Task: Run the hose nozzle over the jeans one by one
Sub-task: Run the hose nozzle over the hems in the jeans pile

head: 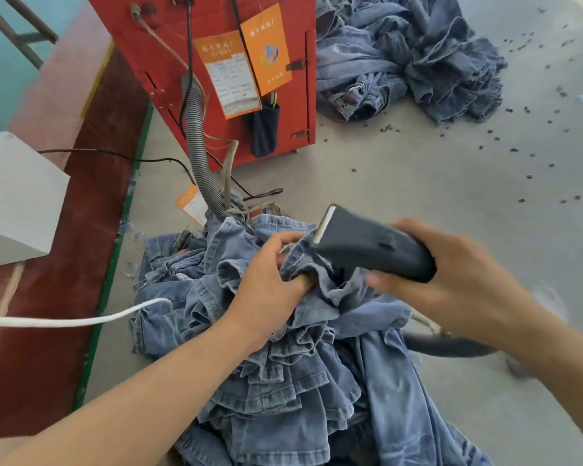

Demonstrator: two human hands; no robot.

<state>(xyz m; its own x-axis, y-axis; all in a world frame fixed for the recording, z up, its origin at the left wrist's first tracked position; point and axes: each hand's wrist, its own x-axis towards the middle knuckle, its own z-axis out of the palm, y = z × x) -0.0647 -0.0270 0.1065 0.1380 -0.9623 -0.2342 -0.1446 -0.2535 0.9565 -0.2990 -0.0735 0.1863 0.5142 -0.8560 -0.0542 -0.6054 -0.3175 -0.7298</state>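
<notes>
Two bare hands work over a heap of blue jeans (283, 381) piled on the grey floor (451, 196). At far left, a white box (14, 196) sits on a dark red strip of floor edged by a green line, and a white cord (81, 319) runs from the left edge onto the denim. Further in, a red machine cabinet (216, 79) stands on the floor with orange tags (266, 48) hanging on its front and a dark pouch below them. A grey ribbed hose (196, 139) drops from the cabinet's side and curves down into the back of the jeans heap; a thin black cable lies on the floor beside it.

At the middle, the left hand (270, 280) has its grip pinching a bunched fold of denim at the top of the heap, fingers curled into the cloth. Just right of it, the dark hose nozzle (367, 243) lies tilted, its flat light-edged mouth pointing up and left, its underside touching the fold that the left hand holds. The right hand (451, 274) has its grip wrapped round the nozzle's rear end; it is somewhat blurred. A dark hose section shows under the right forearm.

At upper right, a second pile of jeans (401, 55) lies beside the cabinet, well apart from the hands, with small dark scraps (535, 156) scattered over the floor.
</notes>
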